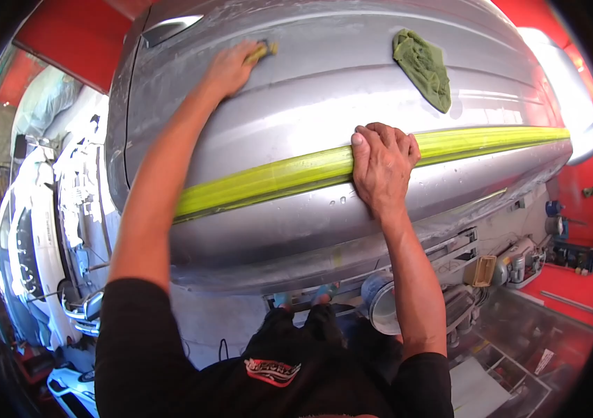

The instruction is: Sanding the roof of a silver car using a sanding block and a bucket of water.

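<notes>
Black shirt cloth (342, 393) is closest, down at 6 o'clock, with a red and white patch (272, 372) on the front. Two bare arms reach up from it to a big silver car body (310, 104). Up at 11 o'clock, the left hand (230, 70) has its fingers bent round a small yellow and dark pad (264, 51) (fingers hide some of it), and the pad sits against the silver side just before 12 o'clock. At 2 o'clock, the right hand (383, 164) lies on a long yellow-green strip (275, 177), fingers bent and close together; its underside is out of sight, so I cannot tell if it grips anything. The strip runs across the car from 9 o'clock to nearly 3 o'clock. A crumpled green cloth (422, 70) lies on the car between 1 and 2 o'clock. Between 4 and 5 o'clock, a round bucket (384, 310) stands below the car's edge.
</notes>
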